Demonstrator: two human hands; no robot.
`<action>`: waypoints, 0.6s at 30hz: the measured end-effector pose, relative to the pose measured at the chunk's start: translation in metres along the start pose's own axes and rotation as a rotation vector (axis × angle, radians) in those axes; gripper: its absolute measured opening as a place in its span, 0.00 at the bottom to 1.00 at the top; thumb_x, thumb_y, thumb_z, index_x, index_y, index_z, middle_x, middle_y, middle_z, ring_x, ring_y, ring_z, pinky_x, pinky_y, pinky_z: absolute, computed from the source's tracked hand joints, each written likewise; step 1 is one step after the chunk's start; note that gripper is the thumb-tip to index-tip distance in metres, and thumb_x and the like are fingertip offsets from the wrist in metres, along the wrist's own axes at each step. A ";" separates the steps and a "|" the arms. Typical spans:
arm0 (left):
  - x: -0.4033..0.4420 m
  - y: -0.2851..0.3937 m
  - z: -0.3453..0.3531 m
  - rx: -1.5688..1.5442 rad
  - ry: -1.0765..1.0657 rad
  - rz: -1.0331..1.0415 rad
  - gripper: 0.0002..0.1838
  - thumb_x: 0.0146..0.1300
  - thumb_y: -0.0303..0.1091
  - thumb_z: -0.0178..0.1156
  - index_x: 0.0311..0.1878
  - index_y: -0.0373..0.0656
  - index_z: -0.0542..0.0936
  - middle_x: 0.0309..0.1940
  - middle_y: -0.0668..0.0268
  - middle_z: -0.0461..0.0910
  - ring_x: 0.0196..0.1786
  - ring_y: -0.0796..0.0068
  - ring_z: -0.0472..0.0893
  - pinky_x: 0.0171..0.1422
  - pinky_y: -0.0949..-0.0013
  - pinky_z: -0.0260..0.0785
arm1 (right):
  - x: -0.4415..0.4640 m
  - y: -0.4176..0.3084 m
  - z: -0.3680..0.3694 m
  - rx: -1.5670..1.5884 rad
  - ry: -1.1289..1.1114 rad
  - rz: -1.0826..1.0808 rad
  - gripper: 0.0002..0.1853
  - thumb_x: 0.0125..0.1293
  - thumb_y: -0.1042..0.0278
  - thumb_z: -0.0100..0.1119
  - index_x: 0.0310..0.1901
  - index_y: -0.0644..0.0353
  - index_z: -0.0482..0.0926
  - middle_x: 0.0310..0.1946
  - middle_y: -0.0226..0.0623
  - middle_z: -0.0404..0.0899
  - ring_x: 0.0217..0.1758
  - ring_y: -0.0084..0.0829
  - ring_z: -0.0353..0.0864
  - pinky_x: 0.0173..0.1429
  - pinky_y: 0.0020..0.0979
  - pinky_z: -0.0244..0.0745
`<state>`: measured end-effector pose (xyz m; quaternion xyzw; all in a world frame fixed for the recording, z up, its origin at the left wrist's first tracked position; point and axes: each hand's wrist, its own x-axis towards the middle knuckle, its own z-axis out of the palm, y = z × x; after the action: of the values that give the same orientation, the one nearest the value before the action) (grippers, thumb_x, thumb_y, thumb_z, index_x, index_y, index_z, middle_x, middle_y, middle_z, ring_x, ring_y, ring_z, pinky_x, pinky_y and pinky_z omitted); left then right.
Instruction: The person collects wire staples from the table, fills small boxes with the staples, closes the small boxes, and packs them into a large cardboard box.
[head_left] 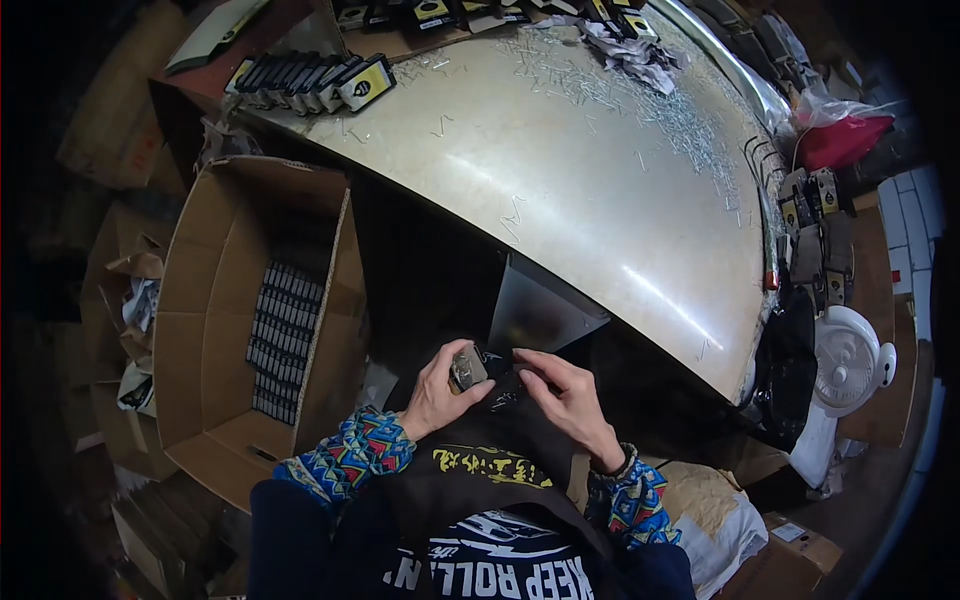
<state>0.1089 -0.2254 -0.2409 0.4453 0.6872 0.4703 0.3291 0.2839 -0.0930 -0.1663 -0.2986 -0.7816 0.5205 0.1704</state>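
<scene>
My left hand (440, 390) is closed around a small boxy pack (467, 368) with a greyish, shiny face, held above my lap. Just right of it, my right hand (565, 395) has its thumb and fingertips drawn together. Whatever is between them is too small and dark to make out. Some small shiny wire pieces (505, 400) lie on the dark apron (490, 440) below the two hands, and a thin bit of bent wire shows near the pack.
A metal-topped table (480, 170) carries scattered wire hooks (690, 130) and a row of black-and-yellow packs (310, 82). To the left stands an open cardboard box (210, 320) with stacked grey packs (285, 340). On the right are a white fan (845, 360) and a red bag (845, 140).
</scene>
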 end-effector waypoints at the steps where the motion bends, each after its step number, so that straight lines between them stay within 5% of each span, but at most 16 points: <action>1: 0.004 0.007 -0.002 -0.041 0.007 0.010 0.36 0.57 0.46 0.73 0.63 0.39 0.70 0.46 0.53 0.81 0.48 0.54 0.83 0.54 0.59 0.76 | 0.001 -0.002 0.000 -0.003 0.016 0.004 0.16 0.68 0.75 0.63 0.57 0.66 0.81 0.47 0.46 0.86 0.47 0.31 0.88 0.50 0.27 0.82; 7: 0.037 0.047 0.002 -0.029 -0.018 0.242 0.45 0.55 0.49 0.75 0.69 0.39 0.65 0.53 0.51 0.75 0.52 0.53 0.80 0.55 0.59 0.73 | 0.013 -0.021 -0.005 -0.020 0.156 0.049 0.11 0.68 0.72 0.64 0.50 0.68 0.84 0.35 0.43 0.87 0.31 0.28 0.87 0.36 0.25 0.79; 9: 0.042 0.057 0.003 0.027 -0.061 0.228 0.46 0.51 0.41 0.77 0.70 0.39 0.63 0.54 0.50 0.73 0.55 0.50 0.78 0.58 0.56 0.73 | 0.019 -0.022 -0.010 -0.164 0.219 0.093 0.10 0.69 0.72 0.63 0.47 0.68 0.84 0.32 0.41 0.87 0.28 0.24 0.85 0.34 0.24 0.78; 11: 0.050 0.052 0.007 0.058 -0.027 0.270 0.46 0.49 0.36 0.77 0.69 0.39 0.64 0.52 0.50 0.74 0.54 0.49 0.79 0.58 0.56 0.73 | 0.024 -0.024 -0.018 0.187 0.215 0.240 0.09 0.70 0.73 0.62 0.46 0.68 0.84 0.29 0.38 0.86 0.30 0.21 0.85 0.35 0.22 0.77; 13: 0.054 0.059 0.005 0.064 0.028 0.282 0.43 0.48 0.30 0.75 0.67 0.38 0.65 0.50 0.50 0.76 0.51 0.48 0.81 0.55 0.57 0.76 | 0.024 -0.026 -0.015 0.036 0.384 0.062 0.08 0.69 0.75 0.63 0.47 0.69 0.84 0.32 0.39 0.86 0.34 0.21 0.86 0.38 0.22 0.78; 15: 0.056 0.067 0.004 0.076 0.095 0.291 0.42 0.47 0.30 0.75 0.66 0.38 0.65 0.49 0.51 0.77 0.49 0.48 0.82 0.53 0.58 0.77 | 0.021 -0.020 -0.015 -0.176 0.499 -0.211 0.11 0.65 0.78 0.66 0.49 0.67 0.85 0.42 0.47 0.87 0.42 0.34 0.89 0.47 0.29 0.82; 18: 0.062 0.076 0.007 0.086 0.149 0.368 0.42 0.48 0.31 0.76 0.66 0.40 0.65 0.50 0.51 0.76 0.48 0.47 0.82 0.49 0.56 0.79 | 0.022 -0.023 -0.011 -0.375 0.414 -0.365 0.16 0.59 0.77 0.70 0.50 0.62 0.85 0.57 0.55 0.80 0.53 0.46 0.86 0.54 0.35 0.82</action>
<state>0.1143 -0.1539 -0.1745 0.5410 0.6362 0.5243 0.1663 0.2662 -0.0774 -0.1419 -0.2791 -0.8532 0.2569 0.3581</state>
